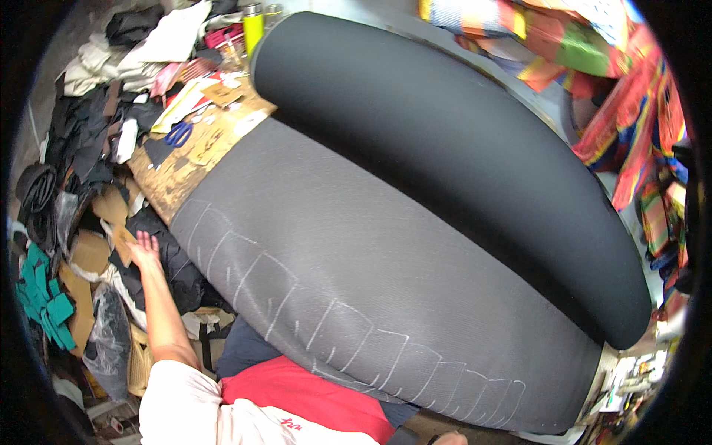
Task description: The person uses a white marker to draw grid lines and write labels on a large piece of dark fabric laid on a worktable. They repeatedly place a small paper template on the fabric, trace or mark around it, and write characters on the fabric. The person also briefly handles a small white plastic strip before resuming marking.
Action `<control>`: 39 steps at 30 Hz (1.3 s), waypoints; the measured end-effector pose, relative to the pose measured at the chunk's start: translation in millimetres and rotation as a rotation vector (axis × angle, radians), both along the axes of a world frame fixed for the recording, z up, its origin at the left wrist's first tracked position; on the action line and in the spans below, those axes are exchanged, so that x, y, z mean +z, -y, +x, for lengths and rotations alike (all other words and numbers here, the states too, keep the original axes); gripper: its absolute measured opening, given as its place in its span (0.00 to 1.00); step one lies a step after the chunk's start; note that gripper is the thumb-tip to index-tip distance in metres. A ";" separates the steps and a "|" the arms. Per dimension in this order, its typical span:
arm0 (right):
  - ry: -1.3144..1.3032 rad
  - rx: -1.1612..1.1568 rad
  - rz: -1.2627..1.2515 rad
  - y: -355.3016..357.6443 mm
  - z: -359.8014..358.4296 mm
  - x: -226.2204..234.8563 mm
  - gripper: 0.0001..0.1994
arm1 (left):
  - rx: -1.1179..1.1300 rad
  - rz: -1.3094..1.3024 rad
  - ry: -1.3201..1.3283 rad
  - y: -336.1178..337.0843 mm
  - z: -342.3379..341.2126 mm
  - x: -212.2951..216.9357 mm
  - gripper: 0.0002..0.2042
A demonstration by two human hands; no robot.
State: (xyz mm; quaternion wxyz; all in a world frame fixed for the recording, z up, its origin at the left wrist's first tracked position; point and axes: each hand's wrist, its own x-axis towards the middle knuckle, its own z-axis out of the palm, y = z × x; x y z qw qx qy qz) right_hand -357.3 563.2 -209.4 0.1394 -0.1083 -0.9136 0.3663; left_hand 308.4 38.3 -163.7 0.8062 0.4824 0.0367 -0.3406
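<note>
Over the pile left of the table, my left hand is stretched out with its fingers apart. Its thumb side meets a small brown cardboard piece; no grip on it shows. Only a bit of my right hand shows at the bottom edge, its fingers hidden. In front of me lies a wide sheet of dark grey textured material, its near edge hanging toward my lap. White chalk lines mark a row of box-like outlines along that edge. The sheet's far part is a thick black roll.
Blue-handled scissors and scraps lie on the worn wooden table. A yellow-green bottle stands behind. Fabric offcuts, cardboard and a teal cloth heap up at left. Colourful striped material hangs at right.
</note>
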 end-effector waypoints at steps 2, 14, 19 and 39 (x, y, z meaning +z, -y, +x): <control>-0.132 -0.039 0.043 -21.2 -14.0 14.4 0.16 | -0.011 -0.109 0.181 -1.7 37.0 29.4 0.22; -0.345 0.493 -0.385 87.0 -78.8 262.9 0.23 | -0.472 0.480 1.183 188.0 -86.0 194.6 0.22; 0.238 1.966 -1.025 203.7 42.0 354.1 0.16 | -0.652 0.206 1.441 196.9 -179.0 155.1 0.19; -0.278 3.125 -0.439 320.5 182.1 373.6 0.08 | -1.008 0.517 1.824 164.6 -202.0 124.0 0.41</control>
